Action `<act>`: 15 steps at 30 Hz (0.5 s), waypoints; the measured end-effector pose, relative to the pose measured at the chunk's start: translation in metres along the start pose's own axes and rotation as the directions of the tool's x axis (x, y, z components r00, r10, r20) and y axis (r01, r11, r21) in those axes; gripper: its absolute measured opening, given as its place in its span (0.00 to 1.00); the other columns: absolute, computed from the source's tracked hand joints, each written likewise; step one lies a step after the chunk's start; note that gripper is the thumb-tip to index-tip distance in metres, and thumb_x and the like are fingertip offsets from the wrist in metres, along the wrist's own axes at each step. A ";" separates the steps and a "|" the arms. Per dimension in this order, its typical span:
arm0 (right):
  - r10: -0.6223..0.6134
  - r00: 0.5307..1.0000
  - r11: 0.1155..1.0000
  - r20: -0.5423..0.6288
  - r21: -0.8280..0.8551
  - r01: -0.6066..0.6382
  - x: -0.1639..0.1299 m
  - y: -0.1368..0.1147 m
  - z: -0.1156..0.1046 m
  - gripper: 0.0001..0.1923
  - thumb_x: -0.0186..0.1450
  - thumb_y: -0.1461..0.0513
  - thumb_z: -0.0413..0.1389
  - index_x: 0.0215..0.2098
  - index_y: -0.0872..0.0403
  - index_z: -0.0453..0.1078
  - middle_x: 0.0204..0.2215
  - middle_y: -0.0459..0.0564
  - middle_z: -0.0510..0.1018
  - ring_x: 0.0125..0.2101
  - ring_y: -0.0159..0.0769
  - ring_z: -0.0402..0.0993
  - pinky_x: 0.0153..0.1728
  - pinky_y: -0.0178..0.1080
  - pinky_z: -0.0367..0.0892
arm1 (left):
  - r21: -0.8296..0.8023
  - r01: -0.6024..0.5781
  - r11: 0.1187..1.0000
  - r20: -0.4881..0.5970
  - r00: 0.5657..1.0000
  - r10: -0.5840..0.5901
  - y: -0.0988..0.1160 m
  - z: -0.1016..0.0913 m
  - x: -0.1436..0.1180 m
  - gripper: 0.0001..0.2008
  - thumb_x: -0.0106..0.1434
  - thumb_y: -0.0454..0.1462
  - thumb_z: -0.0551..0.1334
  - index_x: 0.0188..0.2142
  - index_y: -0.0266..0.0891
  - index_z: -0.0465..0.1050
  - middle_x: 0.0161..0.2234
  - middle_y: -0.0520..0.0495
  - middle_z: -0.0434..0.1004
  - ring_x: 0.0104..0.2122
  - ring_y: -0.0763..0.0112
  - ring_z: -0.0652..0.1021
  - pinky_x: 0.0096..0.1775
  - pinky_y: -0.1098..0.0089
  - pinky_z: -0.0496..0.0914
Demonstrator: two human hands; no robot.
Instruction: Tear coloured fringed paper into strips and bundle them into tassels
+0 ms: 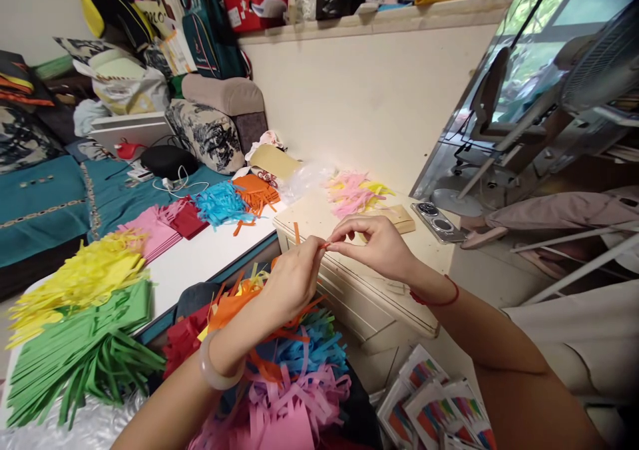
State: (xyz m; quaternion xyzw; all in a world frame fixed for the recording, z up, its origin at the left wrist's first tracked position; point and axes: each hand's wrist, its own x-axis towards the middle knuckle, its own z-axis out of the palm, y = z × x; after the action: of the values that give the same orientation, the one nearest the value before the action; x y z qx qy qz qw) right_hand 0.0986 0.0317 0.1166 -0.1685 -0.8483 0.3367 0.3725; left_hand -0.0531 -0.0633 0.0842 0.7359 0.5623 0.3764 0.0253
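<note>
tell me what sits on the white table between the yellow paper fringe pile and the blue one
In the head view, a pink stack and a dark red stack of cut paper lie between the yellow pile and the blue pile.

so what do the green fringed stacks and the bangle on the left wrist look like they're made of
The green fringed stacks look like matte coloured paper: thin flat sheets cut into limp strips that splay and curl. The bangle looks like pale polished stone, perhaps jade, or glass: smooth, milky and slightly translucent.
</note>
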 end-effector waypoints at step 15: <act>0.047 0.995 0.999 -0.086 0.025 -0.045 -0.006 -0.002 0.004 0.04 0.56 0.60 0.63 0.28 0.54 0.76 0.25 0.47 0.78 0.27 0.32 0.70 0.31 0.36 0.65 | 0.053 -0.069 0.996 -0.030 0.997 0.071 0.003 0.005 0.003 0.07 0.69 0.35 0.45 0.45 0.38 0.56 0.33 0.45 0.72 0.29 0.67 0.74 0.31 0.70 0.64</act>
State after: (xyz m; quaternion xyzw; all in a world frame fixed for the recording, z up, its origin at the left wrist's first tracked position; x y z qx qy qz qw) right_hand 0.0998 0.0258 0.1128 -0.1978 -0.8232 0.3474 0.4031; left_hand -0.0474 -0.0594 0.0835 0.7495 0.5459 0.3741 -0.0158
